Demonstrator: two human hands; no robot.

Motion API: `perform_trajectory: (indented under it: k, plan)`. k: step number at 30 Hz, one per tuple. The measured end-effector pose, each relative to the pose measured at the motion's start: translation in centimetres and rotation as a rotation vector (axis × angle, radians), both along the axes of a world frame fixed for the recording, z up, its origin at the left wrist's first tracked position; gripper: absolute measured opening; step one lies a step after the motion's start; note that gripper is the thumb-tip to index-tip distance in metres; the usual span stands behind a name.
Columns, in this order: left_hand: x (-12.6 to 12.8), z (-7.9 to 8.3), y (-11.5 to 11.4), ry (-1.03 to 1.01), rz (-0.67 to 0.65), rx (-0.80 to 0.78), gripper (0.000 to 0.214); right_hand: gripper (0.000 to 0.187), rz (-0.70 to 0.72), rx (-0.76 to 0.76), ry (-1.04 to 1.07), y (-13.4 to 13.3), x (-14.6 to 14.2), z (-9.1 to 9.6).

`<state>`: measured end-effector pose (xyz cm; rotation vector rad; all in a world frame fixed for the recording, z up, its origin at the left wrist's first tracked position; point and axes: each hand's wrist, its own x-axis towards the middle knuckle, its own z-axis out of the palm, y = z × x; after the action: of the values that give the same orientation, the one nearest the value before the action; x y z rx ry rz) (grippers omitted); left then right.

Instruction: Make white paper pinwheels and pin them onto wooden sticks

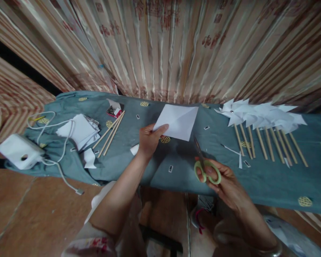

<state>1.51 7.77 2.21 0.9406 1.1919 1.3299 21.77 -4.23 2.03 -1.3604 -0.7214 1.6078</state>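
My left hand [149, 140] pinches the left edge of a square sheet of white paper [178, 119], thumb on top. A faint diagonal crease runs across the sheet. Fingers of my right hand [223, 180] are through the light green handles of a pair of scissors [200, 157]. The blades point up toward the paper's lower right corner, a little apart from it; they look closed or nearly so. A small white piece [134, 149] lies beside my left wrist, partly hidden.
White paper pinwheels [262, 116] on wooden sticks lie in a row at the right. Leftward are loose sticks [111, 134], a small open box [114, 109], stacked paper [79, 130], and a white power block [21, 151] with cables. A pleated curtain [160, 50] hangs behind the cloth-covered table [155, 175].
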Motion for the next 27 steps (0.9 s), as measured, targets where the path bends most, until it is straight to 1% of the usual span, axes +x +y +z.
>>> perform_trajectory:
  k: [4, 8, 12, 15, 20, 27]
  plan:
    - [0.04, -0.06, 0.07, 0.006, -0.008, 0.008, 0.023, 0.048, 0.040, 0.108, -0.083, -0.24, 0.19, -0.58]
    - [0.25, 0.04, -0.14, -0.010, -0.063, -0.008, 0.021, 0.049, 0.107, 0.178, -0.130, -0.35, 0.36, -0.96]
    - [0.44, 0.01, -0.36, 0.008, -0.105, -0.033, 0.023, 0.043, 0.130, 0.196, -0.158, -0.29, 0.29, -1.01]
    - [0.56, -0.20, -0.46, 0.024, -0.117, -0.048, 0.022, 0.042, 0.123, 0.205, -0.177, -0.26, 0.25, -1.06]
    - [0.66, -0.50, -0.55, 0.022, -0.130, -0.041, 0.021, 0.040, 0.115, 0.190, -0.189, -0.24, 0.26, -1.11]
    - [0.72, -0.41, -0.56, 0.038, -0.132, -0.044, 0.018, 0.037, 0.111, 0.188, -0.158, -0.11, 0.31, -1.01]
